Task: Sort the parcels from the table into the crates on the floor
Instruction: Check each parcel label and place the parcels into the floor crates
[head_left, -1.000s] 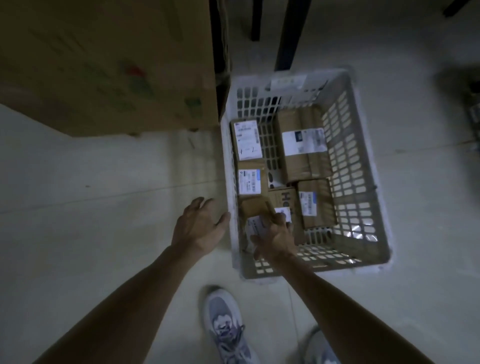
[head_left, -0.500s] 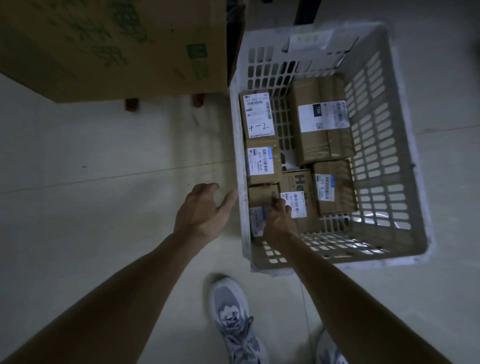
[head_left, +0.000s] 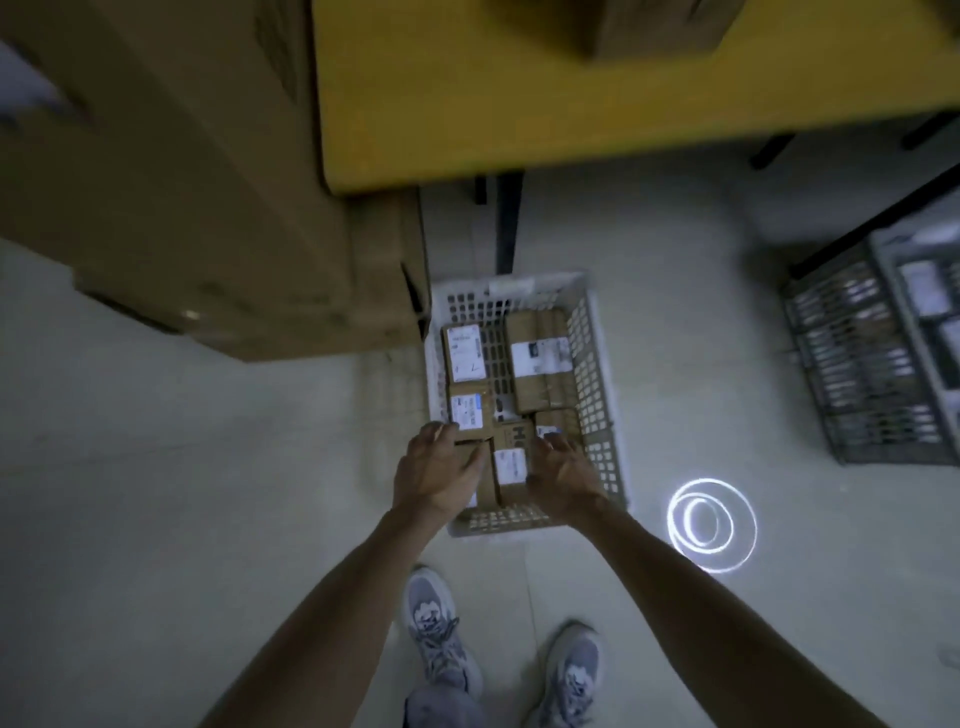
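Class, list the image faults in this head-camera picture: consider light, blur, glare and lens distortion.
Head view: dim overall, with a bright ringed glare patch on the pale floor right of the white plastic lattice crate; the yellow tabletop and large brown cardboard box are smeared by blur; wide-angle bending curves straight edges; parcel labels are too soft to read.

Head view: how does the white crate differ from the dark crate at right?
The white crate is pale, the dark crate grey. The white crate sits by the cardboard box, the dark crate far right. The left hand and right hand are over the white crate, neither at the dark crate. Both slotted, on the floor.
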